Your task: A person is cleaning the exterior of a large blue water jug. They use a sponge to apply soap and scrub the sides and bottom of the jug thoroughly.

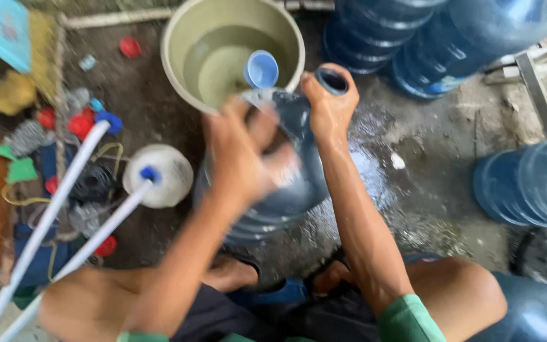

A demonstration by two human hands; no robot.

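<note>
The right hand (329, 104) grips the neck of a large blue water jug (286, 177), fingers wrapped just under its open mouth, the jug tilted on the wet concrete floor (425, 190) between the person's knees. The left hand (242, 149) lies spread on the jug's shoulder (blurred, so its exact grip cannot be told). Just beyond stands a pale green bucket (178, 38) holding water and a small blue scoop (261, 68). More blue jugs (527, 183) lie at right.
</note>
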